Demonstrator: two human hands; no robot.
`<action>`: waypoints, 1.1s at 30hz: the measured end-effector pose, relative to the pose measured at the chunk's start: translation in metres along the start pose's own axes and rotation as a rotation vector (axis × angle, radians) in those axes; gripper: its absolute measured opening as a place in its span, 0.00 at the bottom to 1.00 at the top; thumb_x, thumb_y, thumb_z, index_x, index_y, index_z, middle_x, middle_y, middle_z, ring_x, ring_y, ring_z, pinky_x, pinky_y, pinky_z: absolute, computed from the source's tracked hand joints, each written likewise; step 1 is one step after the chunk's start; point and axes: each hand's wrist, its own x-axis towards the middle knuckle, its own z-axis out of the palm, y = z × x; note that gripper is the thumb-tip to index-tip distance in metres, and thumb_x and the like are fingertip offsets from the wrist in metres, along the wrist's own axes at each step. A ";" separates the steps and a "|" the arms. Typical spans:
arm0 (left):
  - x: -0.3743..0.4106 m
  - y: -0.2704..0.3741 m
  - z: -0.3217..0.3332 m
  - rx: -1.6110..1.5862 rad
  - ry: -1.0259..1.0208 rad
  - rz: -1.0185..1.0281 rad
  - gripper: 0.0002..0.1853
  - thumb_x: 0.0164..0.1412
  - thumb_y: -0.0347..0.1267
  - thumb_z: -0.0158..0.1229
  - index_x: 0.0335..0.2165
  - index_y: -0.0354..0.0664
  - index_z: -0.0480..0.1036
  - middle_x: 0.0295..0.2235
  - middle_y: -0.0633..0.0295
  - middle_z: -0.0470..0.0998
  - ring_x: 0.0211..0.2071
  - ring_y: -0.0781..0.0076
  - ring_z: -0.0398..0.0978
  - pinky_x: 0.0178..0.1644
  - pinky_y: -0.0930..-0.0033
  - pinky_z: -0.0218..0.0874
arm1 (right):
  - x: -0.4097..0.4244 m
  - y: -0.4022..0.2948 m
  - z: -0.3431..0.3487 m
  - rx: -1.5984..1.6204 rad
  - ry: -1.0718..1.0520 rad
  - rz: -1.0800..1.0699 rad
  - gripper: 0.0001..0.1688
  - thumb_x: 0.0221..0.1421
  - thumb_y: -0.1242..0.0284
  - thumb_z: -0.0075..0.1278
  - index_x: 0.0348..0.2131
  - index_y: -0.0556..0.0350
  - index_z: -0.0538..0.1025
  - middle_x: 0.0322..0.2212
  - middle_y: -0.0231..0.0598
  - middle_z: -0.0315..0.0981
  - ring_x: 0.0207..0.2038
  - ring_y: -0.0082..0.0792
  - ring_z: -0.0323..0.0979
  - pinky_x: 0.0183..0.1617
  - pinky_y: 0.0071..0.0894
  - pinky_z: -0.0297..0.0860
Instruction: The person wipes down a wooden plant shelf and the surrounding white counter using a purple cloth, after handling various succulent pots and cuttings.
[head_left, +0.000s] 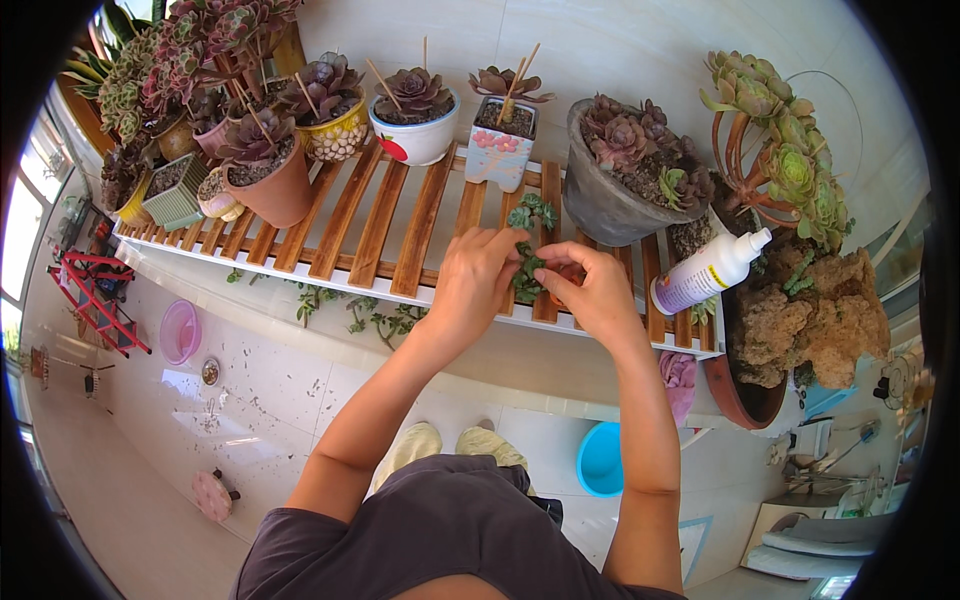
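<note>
A small green succulent (531, 211) trails over the front of a slatted wooden rack, its rosettes and stem lying between my two hands. My left hand (476, 281) has its fingers curled around the stem from the left. From the right, the thumb and forefinger of my right hand (589, 289) pinch at its leaves. Under the right fingers shows part of an orange object (568, 280), mostly hidden by that hand. The succulent's base cannot be made out. Right of my right hand, a white spray bottle (701, 276) with a label leans on the rack.
Potted succulents line the rack (375, 251), among them a white pot (415, 136), a flowered square pot (497, 154) and a large grey pot (611, 195). Porous rock (817, 322) sits in a planter at right. Below are a blue basin (600, 459) and pink basin (180, 332).
</note>
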 end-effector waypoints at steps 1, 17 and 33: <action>0.000 0.000 0.000 0.005 0.001 -0.001 0.18 0.50 0.18 0.61 0.43 0.38 0.74 0.29 0.60 0.77 0.35 0.56 0.73 0.42 0.58 0.63 | 0.000 0.000 0.000 0.006 -0.001 0.005 0.15 0.53 0.74 0.59 0.42 0.60 0.79 0.32 0.42 0.81 0.31 0.28 0.77 0.37 0.29 0.72; -0.016 0.020 -0.009 0.073 -0.142 -0.036 0.37 0.43 0.31 0.72 0.53 0.41 0.67 0.38 0.60 0.78 0.44 0.59 0.73 0.49 0.59 0.61 | -0.004 -0.007 -0.002 0.060 0.029 0.039 0.13 0.54 0.76 0.59 0.41 0.60 0.79 0.32 0.36 0.80 0.33 0.22 0.73 0.37 0.23 0.68; -0.006 0.015 -0.012 -0.004 -0.146 -0.075 0.34 0.51 0.27 0.66 0.56 0.38 0.62 0.38 0.53 0.78 0.41 0.54 0.73 0.49 0.56 0.63 | 0.001 -0.005 -0.003 0.073 0.055 0.023 0.11 0.56 0.76 0.58 0.40 0.61 0.80 0.32 0.37 0.80 0.33 0.23 0.74 0.38 0.24 0.69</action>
